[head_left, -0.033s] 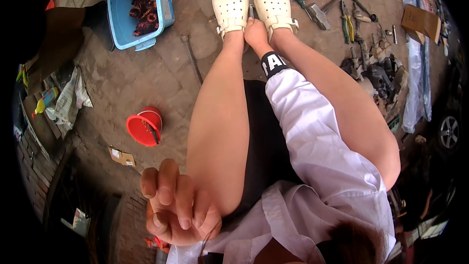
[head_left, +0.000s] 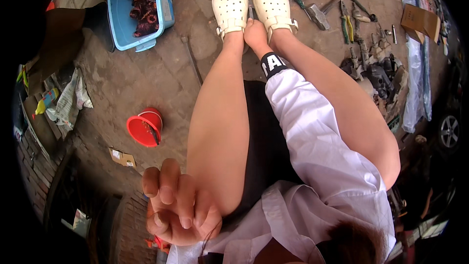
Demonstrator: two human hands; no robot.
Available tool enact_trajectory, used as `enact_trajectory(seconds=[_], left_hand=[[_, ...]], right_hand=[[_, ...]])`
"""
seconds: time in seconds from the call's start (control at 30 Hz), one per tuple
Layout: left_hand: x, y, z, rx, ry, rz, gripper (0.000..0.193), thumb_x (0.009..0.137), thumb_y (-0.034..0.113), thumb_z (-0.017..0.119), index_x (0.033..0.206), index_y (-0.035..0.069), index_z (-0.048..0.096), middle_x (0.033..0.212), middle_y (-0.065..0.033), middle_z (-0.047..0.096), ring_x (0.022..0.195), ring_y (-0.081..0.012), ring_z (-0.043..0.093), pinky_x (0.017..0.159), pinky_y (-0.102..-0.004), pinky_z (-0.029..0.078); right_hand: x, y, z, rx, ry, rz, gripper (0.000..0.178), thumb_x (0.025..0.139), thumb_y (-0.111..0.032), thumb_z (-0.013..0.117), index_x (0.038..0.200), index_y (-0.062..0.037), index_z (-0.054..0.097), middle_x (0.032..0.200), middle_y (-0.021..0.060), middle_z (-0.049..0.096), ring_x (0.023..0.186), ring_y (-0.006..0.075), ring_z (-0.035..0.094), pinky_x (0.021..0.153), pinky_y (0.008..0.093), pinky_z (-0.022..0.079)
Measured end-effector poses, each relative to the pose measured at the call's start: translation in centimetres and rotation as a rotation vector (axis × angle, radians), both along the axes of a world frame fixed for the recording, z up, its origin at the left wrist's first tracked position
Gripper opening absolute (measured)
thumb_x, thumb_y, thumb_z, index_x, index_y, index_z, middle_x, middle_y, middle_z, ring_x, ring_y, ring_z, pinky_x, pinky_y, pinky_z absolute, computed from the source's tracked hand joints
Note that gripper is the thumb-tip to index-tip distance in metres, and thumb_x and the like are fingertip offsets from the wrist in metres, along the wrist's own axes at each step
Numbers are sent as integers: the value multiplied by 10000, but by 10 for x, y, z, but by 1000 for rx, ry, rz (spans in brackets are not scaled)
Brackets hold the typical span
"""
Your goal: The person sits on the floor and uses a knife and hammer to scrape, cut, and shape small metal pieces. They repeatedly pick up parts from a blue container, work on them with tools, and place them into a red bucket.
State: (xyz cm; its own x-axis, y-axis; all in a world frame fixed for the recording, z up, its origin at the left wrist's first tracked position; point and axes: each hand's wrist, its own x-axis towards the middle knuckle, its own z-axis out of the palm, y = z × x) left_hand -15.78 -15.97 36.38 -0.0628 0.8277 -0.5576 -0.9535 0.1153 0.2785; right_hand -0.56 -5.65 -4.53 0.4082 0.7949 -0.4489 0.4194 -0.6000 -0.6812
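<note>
1. Nearest, the left hand hangs beside the left leg, half open with its fingers loosely bent. Nothing shows in its grip, though the bent fingers cover much of the palm.
2. The right arm, in a white sleeve, reaches down between the legs to the right hand, low between two cream clogs.
3. A slim grey metal piece shows at the right hand's fingertips, in the gap between the clogs. How far that hand is closed, and whether it grips the piece, I cannot tell; most of the fingers are hidden.
4. The step in hand seems to be low one-handed work at this piece; the next move would call for a steady right hand and still feet.
5. Farther left stands a red bucket with a dark stick-like thing in it, too small to identify.
6. Beyond, a blue basin holds reddish-brown coils; the picture's top edge cuts it off.
7. Far right, pliers and a hammer lie near jumbled metal parts, hard to separate.
</note>
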Motion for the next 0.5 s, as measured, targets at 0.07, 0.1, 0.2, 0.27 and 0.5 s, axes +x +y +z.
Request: enact_trajectory(seconds=[0.07, 0.1, 0.2, 0.27, 0.5], left_hand=[[-2, -5, 0, 47, 26, -36, 279, 832, 52, 570, 1062, 75, 415, 995, -69, 416, 652, -146, 475, 548, -290, 408], [-2, -6, -1, 43, 27, -31, 284, 830, 51, 570, 1067, 75, 415, 994, -69, 415, 652, -146, 475, 549, -289, 409], [-3, -7, -5, 57, 25, 3, 294, 828, 49, 572, 1075, 75, 415, 993, -68, 414, 651, -143, 475, 553, -286, 410], [-5, -7, -9, 100, 7, 44, 295, 826, 51, 575, 1074, 74, 417, 998, -68, 416, 646, -141, 472, 554, -282, 410], [0, -3, -6, 71, 2, -53, 300, 836, 51, 569, 1091, 76, 413, 1007, -66, 420, 640, -125, 462, 539, -267, 395]], right_hand=[[-11, -2, 8, -12, -26, -8, 425, 940, -266, 391, 874, 83, 625, 862, 317, 616, 854, 470, 598, 781, 495, 468], [-12, -4, 8, -27, -48, -40, 426, 941, -265, 388, 877, 84, 625, 863, 318, 616, 855, 470, 598, 783, 494, 468], [-5, 3, 5, -28, -4, -50, 428, 943, -266, 384, 856, 74, 629, 865, 317, 618, 858, 470, 598, 796, 488, 467], [-5, 4, 6, -32, 8, -18, 428, 944, -275, 387, 862, 71, 625, 871, 312, 619, 864, 468, 597, 796, 487, 466], [-15, -3, 15, 51, 25, -94, 405, 958, -250, 374, 821, 69, 584, 832, 308, 604, 822, 477, 577, 753, 508, 443]])
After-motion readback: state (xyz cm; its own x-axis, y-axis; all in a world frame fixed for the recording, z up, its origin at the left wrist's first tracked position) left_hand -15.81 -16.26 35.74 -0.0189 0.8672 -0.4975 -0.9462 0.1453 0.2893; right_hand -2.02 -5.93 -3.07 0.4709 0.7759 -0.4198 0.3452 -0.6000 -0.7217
